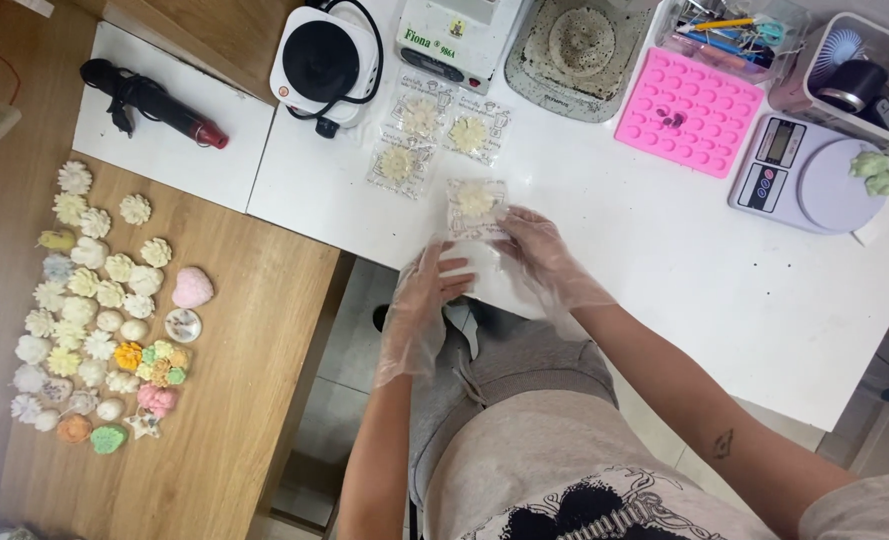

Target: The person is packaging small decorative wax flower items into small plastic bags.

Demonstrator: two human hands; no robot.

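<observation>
Gripping one clear packet, both gloved hands sit near three packed ones, seemingly flower-shaped pieces.

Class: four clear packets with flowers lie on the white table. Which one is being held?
The nearest packet, between the left hand and right hand; the other three lie untouched.

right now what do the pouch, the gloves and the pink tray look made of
Pouch: thin clear plastic film, glossy, the pale flower shows through. Gloves, left hand and right hand: loose, wrinkled see-through plastic. Pink tray: matte, likely silicone, with rows of round cavities.
</observation>
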